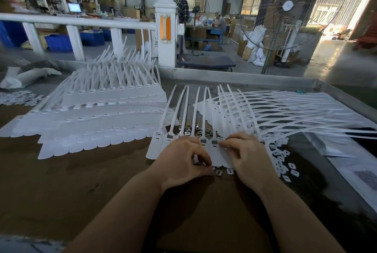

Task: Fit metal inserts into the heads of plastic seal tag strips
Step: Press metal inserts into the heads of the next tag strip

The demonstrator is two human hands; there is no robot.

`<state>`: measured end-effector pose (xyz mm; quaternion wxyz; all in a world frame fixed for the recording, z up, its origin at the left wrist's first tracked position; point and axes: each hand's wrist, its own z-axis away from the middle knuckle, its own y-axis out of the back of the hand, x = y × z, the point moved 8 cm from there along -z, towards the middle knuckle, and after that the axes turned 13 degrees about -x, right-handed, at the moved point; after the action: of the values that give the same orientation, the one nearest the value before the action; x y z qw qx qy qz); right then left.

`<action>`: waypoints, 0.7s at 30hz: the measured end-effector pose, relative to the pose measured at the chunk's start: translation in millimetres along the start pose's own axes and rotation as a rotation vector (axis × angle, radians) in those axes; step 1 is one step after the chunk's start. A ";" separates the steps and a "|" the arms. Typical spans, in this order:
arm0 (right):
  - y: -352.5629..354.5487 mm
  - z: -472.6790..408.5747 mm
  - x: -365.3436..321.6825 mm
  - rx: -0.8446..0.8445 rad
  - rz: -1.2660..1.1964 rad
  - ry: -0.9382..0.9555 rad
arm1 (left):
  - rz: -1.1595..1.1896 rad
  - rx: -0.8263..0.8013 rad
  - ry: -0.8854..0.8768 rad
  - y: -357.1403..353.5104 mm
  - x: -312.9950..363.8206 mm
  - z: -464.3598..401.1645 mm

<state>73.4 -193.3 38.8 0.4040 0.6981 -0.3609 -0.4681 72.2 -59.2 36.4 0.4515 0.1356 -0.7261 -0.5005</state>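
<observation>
1. A row of white seal tag strips (184,130) is lying on the brown table (81,171) right in front of the person, heads near, tails fanning away. About five heads are showing in the row; any others are hidden under the hands.
2. The left hand (179,157) is resting palm-down on the near flags of the row, fingers curled, fingertips pressing near the table edge of the strips — whether it is pinching an insert I cannot tell.
3. The right hand (247,154) is lying beside it, fingers bent, tips touching the head of one strip; what it is holding, if anything, is too small to see.
4. Loose metal inserts (196,129) are sitting in a small heap just behind the row — too many to count.
5. White plastic caps (282,157) are lying scattered to the right.
6. Two large piles are flanking the row: stacked strips (106,114) on the left, fanned strips (275,110) on the right.
</observation>
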 end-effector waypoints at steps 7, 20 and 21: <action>-0.8 0.0 -0.5 -0.001 0.000 0.016 | -0.059 0.017 0.018 -2.0 3.8 -0.3; -1.7 0.6 1.0 -0.007 0.024 0.009 | -0.176 0.007 -0.097 -6.1 13.9 0.0; -1.7 0.6 1.0 -0.006 0.022 0.010 | -0.187 0.009 -0.109 -6.2 14.2 0.1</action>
<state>73.4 -193.6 36.7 0.4129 0.6954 -0.3652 -0.4611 62.7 -71.3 38.6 0.3621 0.1775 -0.7360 -0.5438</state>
